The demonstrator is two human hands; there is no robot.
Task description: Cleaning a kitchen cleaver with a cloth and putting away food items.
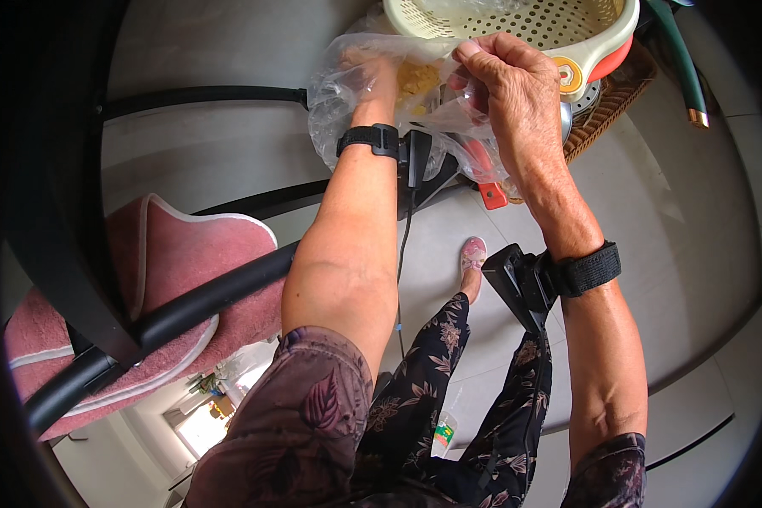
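A clear plastic bag (pixel 336 82) hangs open at the top middle, with a yellow, crumbly-looking mass (pixel 418 81) behind or inside its film. My left hand (pixel 371 73) is inside the bag, seen blurred through the plastic; whether its fingers hold anything cannot be made out. My right hand (pixel 508 76) pinches the bag's rim between thumb and fingers, just right of the yellow mass. A cream plastic colander (pixel 568 41) with a red part beneath stands right behind my right hand. A red handle (pixel 493 195) shows below the bag.
A brown wicker basket (pixel 600 120) lies under the colander, holding metal ware. A green handle (pixel 682 63) with a copper-coloured end juts in at the upper right. Black metal bars (pixel 216 276) and pink cloths (pixel 203 254) are at the left. A cable runs from my left wrist mount.
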